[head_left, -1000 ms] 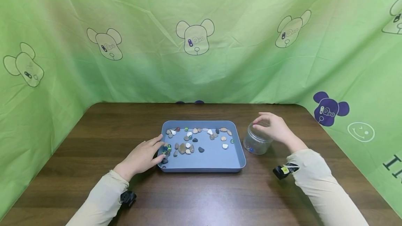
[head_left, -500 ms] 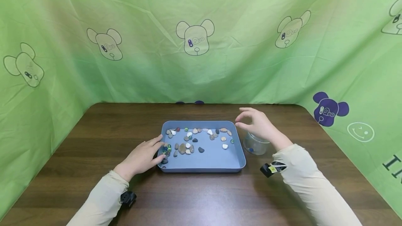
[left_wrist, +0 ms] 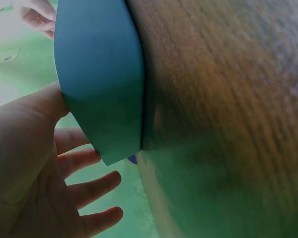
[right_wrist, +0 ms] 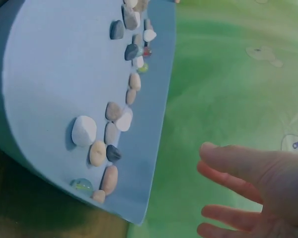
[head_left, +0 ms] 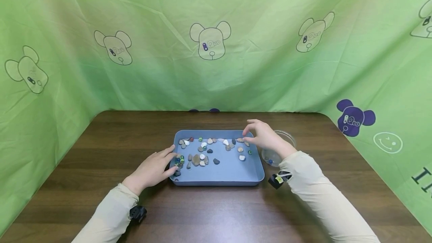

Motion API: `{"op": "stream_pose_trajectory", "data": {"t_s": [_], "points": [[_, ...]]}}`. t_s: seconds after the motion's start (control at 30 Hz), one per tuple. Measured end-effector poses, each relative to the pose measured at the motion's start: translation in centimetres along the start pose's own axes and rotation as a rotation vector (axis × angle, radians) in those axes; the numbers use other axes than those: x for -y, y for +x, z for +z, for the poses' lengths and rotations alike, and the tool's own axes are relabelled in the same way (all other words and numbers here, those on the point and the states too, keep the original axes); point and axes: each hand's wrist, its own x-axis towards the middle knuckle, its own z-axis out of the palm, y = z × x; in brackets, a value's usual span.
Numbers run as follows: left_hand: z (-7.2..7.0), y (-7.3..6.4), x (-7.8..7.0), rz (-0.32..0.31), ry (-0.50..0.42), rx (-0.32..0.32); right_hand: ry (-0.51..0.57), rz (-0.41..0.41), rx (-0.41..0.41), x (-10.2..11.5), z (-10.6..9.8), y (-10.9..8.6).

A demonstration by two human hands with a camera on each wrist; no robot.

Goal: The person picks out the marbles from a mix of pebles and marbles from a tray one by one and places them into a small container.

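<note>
A blue rectangular tray point(head_left: 233, 173) holds several pebbles and glass marbles. My left hand point(head_left: 152, 170) rests at its left rim, fingers spread. In the left wrist view, the thumb and two fingers reach over the tray wall point(left_wrist: 102, 64). My right hand point(head_left: 266, 136) is over the tray's back right corner, thumb and index finger apart, nothing between them. Near it lie a green marble point(head_left: 249, 152) and a white pebble point(head_left: 242, 158). In the right wrist view, that marble point(right_wrist: 82, 186) looks clear with a coloured streak. A clear jar point(head_left: 266, 152), partly hidden by the right forearm, contains blue marbles.
The tray and jar stand on a dark wooden table point(head_left: 209, 213). Behind and beside it hangs a green cloth point(head_left: 162, 81) with bear drawings. More marbles point(head_left: 181, 159) cluster beside the left fingers, and pebbles point(head_left: 196, 159) lie across the tray's middle and back.
My right hand has moved left from above the jar's mouth to over the tray's right end, its forearm now covering part of the jar. My left hand has stayed in place.
</note>
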Motion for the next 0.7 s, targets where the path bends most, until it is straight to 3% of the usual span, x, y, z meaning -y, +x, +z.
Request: {"op": "stream_pose_trajectory", "data": {"t_s": [0.3, 0.7], "points": [[0.0, 0.0, 0.0, 0.001, -0.007, 0.003, -0.073, 0.067, 0.089, 0.2, 0.8, 0.5], [0.0, 0.1, 0.0, -0.012, -0.009, 0.014, -0.174, 0.083, 0.125, 0.4, 1.9, 0.7]]}}
